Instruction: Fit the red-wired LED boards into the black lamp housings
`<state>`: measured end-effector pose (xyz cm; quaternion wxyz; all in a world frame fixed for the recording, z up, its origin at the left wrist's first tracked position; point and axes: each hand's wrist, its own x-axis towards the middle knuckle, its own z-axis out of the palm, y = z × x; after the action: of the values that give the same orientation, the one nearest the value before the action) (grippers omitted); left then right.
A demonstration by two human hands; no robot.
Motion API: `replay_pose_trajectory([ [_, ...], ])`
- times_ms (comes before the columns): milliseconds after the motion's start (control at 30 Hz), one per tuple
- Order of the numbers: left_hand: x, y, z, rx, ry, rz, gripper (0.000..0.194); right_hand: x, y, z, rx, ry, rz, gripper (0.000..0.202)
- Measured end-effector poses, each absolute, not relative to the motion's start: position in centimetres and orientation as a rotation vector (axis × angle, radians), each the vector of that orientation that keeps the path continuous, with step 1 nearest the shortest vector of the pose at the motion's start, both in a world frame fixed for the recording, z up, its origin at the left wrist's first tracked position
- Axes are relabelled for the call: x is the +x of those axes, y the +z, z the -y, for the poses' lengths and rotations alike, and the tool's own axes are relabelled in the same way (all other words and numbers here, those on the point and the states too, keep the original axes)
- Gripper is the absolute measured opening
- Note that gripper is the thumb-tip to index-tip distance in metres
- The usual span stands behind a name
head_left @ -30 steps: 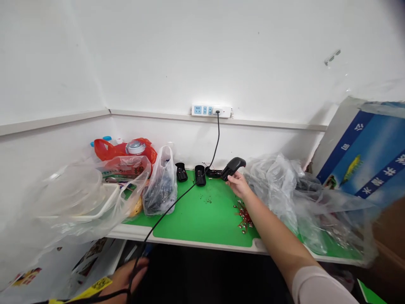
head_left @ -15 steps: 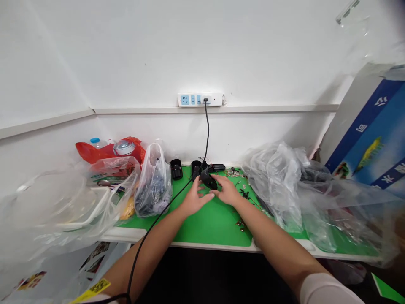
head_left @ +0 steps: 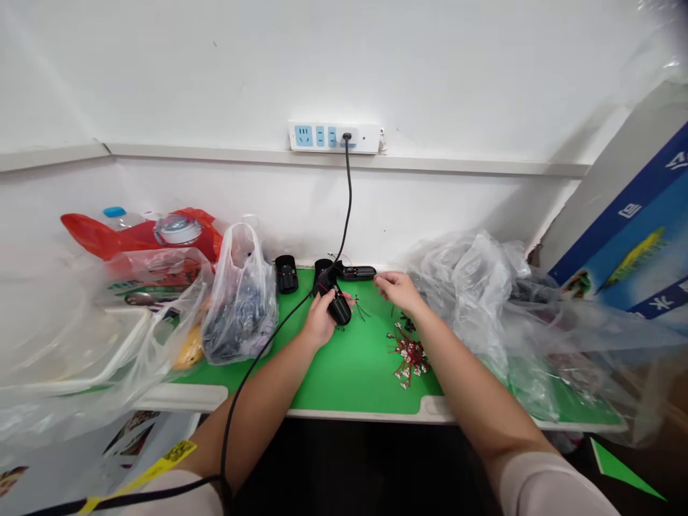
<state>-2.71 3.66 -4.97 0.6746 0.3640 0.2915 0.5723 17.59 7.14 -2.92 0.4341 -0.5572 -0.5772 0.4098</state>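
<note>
My left hand [head_left: 321, 320] is wrapped around a black plastic housing [head_left: 340, 308], tilted over the green table, with a thin red wire on it. Off to the right, my right hand [head_left: 398, 291] has its thumb and fingertips together; whether something small is between them I cannot make out. Those fingertips are just beside the end of a long black casing [head_left: 359, 273] by the wall. Behind the left hand stands another black housing [head_left: 323, 271], and a third black housing [head_left: 287, 274] is farther left. Thin dark wires [head_left: 362, 307] lie between my hands.
A heap of red wires with pale ends [head_left: 411, 355] lies near my right forearm. Clear plastic bags [head_left: 473, 287] crowd the right side. A filled bag [head_left: 239, 308] stands left. A black cable [head_left: 348, 208] hangs from the power strip [head_left: 336, 137] across my left arm.
My right hand has let go of the black housing and moved right, its fingertips now together. My left hand keeps the housing, turned over. The view has shifted, and the red wire heap now shows.
</note>
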Motion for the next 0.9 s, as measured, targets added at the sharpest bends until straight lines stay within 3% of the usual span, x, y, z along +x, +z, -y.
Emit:
replay_pose_trajectory([
  [100,-2.7,-4.9,-4.0,0.795,1.258,-0.644,0.033,16.4,-3.0,-8.5,-1.444,1.238,1.503,0.015],
  [433,-3.4,-4.9,-4.3,0.809,1.198,-0.631,0.031,13.3,-2.5,-10.5,-1.528,1.717,1.609,0.021],
  [733,-3.4,-4.8,-4.4,0.763,1.102,-0.663,0.027,12.3,-3.2,-10.9,-1.526,1.699,1.686,0.026],
  [900,-3.4,-4.8,-4.5,0.718,1.108,-0.689,0.027,12.6,-3.4,-11.3,-1.480,1.427,1.601,0.018],
])
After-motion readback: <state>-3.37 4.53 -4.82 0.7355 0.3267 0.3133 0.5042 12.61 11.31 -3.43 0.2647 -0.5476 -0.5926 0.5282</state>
